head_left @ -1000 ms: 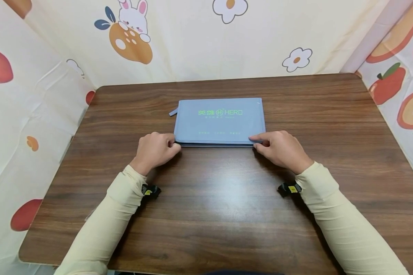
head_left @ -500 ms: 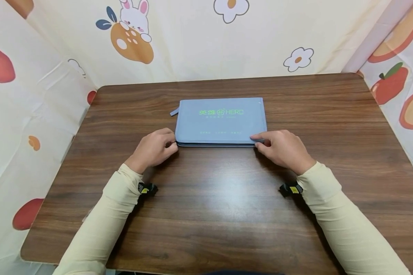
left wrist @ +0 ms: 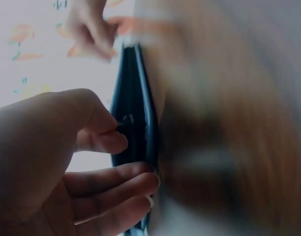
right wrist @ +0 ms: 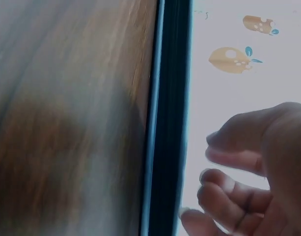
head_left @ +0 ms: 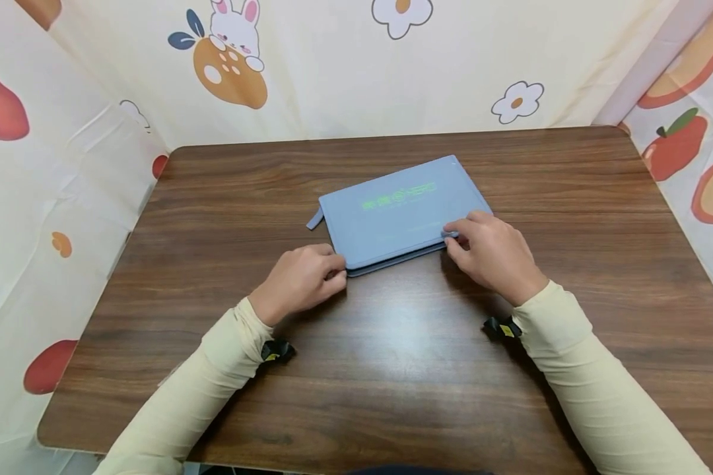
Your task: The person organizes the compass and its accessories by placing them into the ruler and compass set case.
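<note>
A flat blue zippered case [head_left: 401, 218] with green lettering lies slanted on the wooden table. Its front edge gapes in the left wrist view, showing a dark inside. At the near left corner my left hand [head_left: 303, 280] pinches a small dark zipper pull [left wrist: 126, 120] between thumb and forefinger. The other left fingertips [left wrist: 148, 182] lie against the case edge. My right hand [head_left: 492, 251] is over the near right corner, fingers loosely bent. In the right wrist view the right fingers [right wrist: 226, 196] are spread beside the case edge and grip nothing.
A short blue strap [head_left: 315, 219] sticks out from the case's left side. The brown table [head_left: 404, 382] extends all around the case. Printed curtains [head_left: 333, 72] stand close behind the table and along both sides.
The case has turned counterclockwise, its left end coming nearer and to the right. My left hand has moved right and nearer with that corner. My right hand has hardly moved.
</note>
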The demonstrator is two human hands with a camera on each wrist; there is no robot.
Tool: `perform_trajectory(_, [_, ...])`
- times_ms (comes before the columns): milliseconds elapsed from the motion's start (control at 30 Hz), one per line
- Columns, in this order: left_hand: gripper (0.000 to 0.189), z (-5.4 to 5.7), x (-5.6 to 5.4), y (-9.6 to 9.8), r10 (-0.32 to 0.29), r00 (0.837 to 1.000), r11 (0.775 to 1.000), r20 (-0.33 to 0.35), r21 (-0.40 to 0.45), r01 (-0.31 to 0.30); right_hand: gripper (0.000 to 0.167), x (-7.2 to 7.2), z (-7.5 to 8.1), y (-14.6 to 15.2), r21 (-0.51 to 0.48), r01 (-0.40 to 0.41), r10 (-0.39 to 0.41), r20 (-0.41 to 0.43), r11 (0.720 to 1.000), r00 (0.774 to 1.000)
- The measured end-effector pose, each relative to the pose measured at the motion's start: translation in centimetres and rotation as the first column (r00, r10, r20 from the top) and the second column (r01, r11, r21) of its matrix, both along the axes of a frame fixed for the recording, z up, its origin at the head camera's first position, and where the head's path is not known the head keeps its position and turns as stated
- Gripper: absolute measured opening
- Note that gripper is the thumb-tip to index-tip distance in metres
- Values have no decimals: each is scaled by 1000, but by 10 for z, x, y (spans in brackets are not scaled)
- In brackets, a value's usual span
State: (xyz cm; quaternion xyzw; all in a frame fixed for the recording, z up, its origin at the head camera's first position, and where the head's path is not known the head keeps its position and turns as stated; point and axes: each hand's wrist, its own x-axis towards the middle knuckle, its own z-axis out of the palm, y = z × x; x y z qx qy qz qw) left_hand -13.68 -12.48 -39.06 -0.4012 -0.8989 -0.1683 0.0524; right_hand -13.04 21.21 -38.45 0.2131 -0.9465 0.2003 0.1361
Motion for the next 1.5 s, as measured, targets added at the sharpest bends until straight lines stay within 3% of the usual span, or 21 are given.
perform_trajectory(167, [22, -1, 6, 16, -95, 994, 995, -45, -20, 94, 28, 0, -3, -8, -13, -169, 168, -34, 986, 985])
perform_trajectory(333, [22, -3, 7, 18, -108, 992, 994, -70, -9, 107, 45, 0, -8, -12, 58, -316, 316, 16, 947, 949])
perform_trajectory(567, [22, -6, 0, 7, -53, 996, 999, -65, -1, 53, 55, 3, -7, -11, 138, -322, 294, 193, 937, 936])
perform_trajectory(733, [22, -9, -9, -4, 2, 998, 1000, -64, -5, -2, 54, 3, -5, -12, 130, -324, 291, 221, 937, 931])
perform_trajectory(867, [23, -10, -17, -10, 31, 999, 999, -22, -8, -32, 55, 4, -5, -12, 132, -324, 287, 239, 937, 928])
perform_trajectory(1000, [23, -9, -29, -13, 72, 997, 997, 28, -30, -71, 54, 7, -6, -12, 136, -324, 284, 249, 936, 926])
perform_trajectory(1100, [23, -8, -39, -16, 112, 993, 993, 29, -46, -111, 53, 6, -6, -11, 137, -322, 283, 243, 937, 928])
perform_trajectory(1233, [26, -9, -51, -21, 188, 982, 981, 18, -46, -187, 53, 5, -5, -12, 136, -323, 284, 244, 937, 927])
perform_trajectory(1500, [29, -15, -65, -26, 346, 937, 938, 49, -34, -345, 52, 6, -7, -12, 134, -322, 284, 243, 937, 927])
